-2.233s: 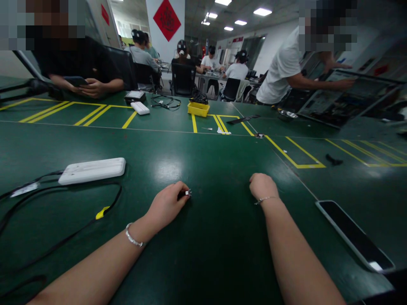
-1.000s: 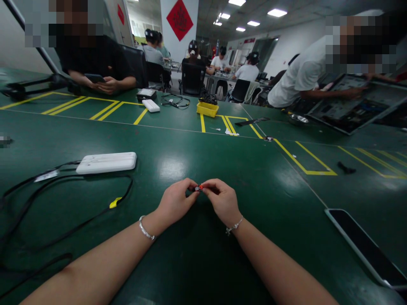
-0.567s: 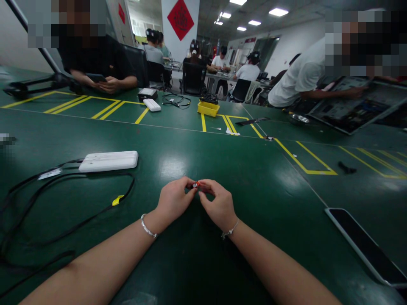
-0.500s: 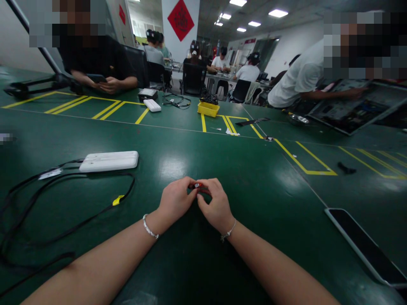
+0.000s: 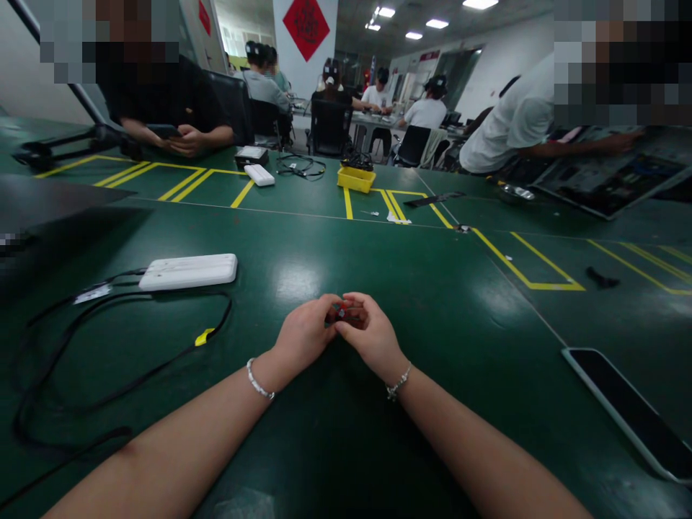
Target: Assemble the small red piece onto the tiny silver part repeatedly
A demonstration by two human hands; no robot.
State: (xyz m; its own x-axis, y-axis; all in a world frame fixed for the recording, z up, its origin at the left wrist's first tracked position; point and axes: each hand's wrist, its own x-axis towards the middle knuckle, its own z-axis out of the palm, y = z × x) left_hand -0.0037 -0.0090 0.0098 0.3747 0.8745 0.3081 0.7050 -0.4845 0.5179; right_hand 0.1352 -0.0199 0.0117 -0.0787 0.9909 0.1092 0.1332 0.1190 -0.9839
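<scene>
Both hands meet over the green table (image 5: 281, 252), fingertips close together around a small red item (image 5: 340, 311) with a light spot on it. My left hand (image 5: 308, 331) has its fingers closed on the item's left side. My right hand (image 5: 372, 333) curls round it from the right, thumb and fingers bent towards the left fingertips. Much of the item is hidden by the fingers, and its exact shape is too small to tell. A bracelet circles each wrist.
A white power bank (image 5: 189, 272) with black cables (image 5: 59, 339) lies at left, a phone (image 5: 627, 411) at right. Farther back are a yellow bin (image 5: 356, 179), a white box (image 5: 260, 175) and a black strip (image 5: 435, 200). People sit or lean beyond; a dark blurred shape (image 5: 48, 216) is at far left.
My right hand's fingers have lifted and shifted slightly, showing more of the red item. A dark blurred shape has come in at the far left. The view has shifted a little.
</scene>
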